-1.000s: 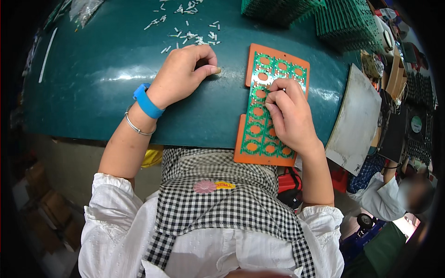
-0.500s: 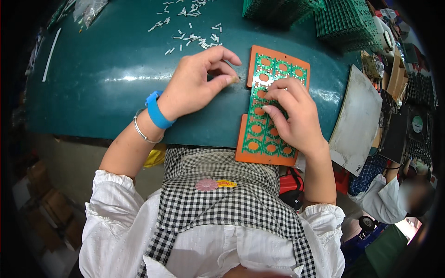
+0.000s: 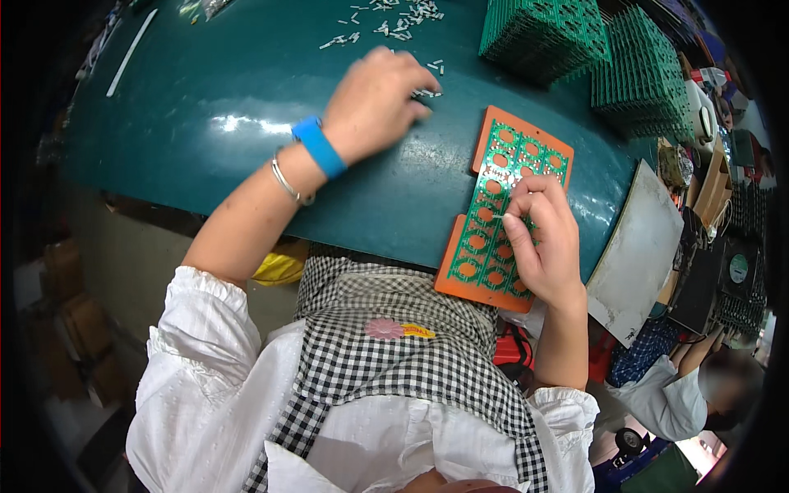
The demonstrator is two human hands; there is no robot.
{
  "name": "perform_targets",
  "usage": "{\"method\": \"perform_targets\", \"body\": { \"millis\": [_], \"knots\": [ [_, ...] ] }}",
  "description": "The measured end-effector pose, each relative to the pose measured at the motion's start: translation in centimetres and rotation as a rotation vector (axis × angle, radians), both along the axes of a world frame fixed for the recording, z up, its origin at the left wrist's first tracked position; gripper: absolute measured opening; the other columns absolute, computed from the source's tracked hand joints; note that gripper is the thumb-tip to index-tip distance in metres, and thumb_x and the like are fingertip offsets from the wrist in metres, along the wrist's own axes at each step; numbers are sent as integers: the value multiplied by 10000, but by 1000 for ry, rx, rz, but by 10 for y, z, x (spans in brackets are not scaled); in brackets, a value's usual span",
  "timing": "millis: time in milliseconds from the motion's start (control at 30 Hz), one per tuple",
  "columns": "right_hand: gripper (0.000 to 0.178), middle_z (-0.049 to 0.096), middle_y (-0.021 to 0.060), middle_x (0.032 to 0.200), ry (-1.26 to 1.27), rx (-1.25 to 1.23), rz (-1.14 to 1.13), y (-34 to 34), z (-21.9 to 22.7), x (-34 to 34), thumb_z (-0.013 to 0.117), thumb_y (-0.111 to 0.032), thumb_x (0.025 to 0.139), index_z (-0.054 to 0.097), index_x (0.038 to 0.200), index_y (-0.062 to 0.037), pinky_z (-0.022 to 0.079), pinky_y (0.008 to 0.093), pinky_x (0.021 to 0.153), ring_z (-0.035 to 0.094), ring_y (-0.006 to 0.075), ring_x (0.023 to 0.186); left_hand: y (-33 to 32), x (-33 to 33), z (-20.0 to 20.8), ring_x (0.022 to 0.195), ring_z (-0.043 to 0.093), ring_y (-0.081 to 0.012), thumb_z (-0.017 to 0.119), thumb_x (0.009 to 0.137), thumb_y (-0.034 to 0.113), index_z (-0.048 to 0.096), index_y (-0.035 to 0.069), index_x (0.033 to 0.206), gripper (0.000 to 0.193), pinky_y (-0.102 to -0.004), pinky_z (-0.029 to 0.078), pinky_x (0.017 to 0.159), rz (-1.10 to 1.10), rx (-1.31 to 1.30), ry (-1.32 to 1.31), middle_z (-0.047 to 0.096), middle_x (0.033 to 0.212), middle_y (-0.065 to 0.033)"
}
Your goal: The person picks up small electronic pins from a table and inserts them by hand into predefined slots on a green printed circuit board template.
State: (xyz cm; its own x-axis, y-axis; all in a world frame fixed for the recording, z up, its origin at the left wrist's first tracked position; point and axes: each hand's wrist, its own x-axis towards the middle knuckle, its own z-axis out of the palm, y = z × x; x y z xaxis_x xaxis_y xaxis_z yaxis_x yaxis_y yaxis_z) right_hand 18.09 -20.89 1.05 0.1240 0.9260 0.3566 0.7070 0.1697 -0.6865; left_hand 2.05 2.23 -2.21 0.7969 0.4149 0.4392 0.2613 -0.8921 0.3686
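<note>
My right hand is over a green circuit board panel with rows of round cut-outs. Its thumb and forefinger pinch a small white component. The panel lies on an orange backing plate, partly covered by that hand. Farther left, my left hand is slightly blurred, thumb and fingers apart, low over the table beside a few small white components. Nothing shows between its fingers. More of these white pieces lie scattered at the far side.
Two tall stacks of green panels stand at the back right of the green table. A grey board lies at the right edge. A white strip lies far left. Another person sits at lower right.
My left hand has moved away from the panel to the loose white pieces, its fingers spreading. My right hand stays over the panel, and a white component now shows at its fingertips. The view has shifted.
</note>
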Motion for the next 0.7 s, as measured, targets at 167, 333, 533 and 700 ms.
{"method": "perform_targets", "body": {
  "millis": [167, 333, 533, 700],
  "knots": [
    [130, 546, 101, 902, -23, -76, -49, -6, -6, 0, 673, 26, 750, 555, 797, -2, 477, 342, 672, 567, 250, 781, 37, -2, -20, 1031, 524, -254, 774, 766, 259, 707, 134, 891, 189, -389, 409, 874, 78, -209, 121, 610, 1006, -18],
    [114, 555, 95, 907, -1, -103, -28, -9, -11, 0, 662, 14, 751, 558, 795, -3, 481, 331, 687, 577, 247, 810, 30, -2, -19, 892, 522, -248, 747, 794, 168, 652, 89, 841, 132, -369, 440, 814, 68, -22, 137, 577, 883, -21],
    [96, 552, 91, 948, -2, -156, -25, -16, -16, -3, 661, 21, 765, 572, 798, 8, 474, 303, 715, 569, 214, 835, 19, -1, -15, 616, 572, -80, 703, 864, 90, 650, 20, 874, 89, -216, 477, 601, 91, -281, -5, 661, 741, -22],
    [93, 546, 88, 942, -22, -163, -20, -15, -18, -4, 662, 21, 763, 578, 800, 8, 475, 306, 708, 564, 215, 830, 14, -3, -13, 675, 568, -48, 659, 904, 77, 688, 10, 965, 95, -192, 475, 620, 37, -546, -90, 648, 776, 8]
  ]
}}
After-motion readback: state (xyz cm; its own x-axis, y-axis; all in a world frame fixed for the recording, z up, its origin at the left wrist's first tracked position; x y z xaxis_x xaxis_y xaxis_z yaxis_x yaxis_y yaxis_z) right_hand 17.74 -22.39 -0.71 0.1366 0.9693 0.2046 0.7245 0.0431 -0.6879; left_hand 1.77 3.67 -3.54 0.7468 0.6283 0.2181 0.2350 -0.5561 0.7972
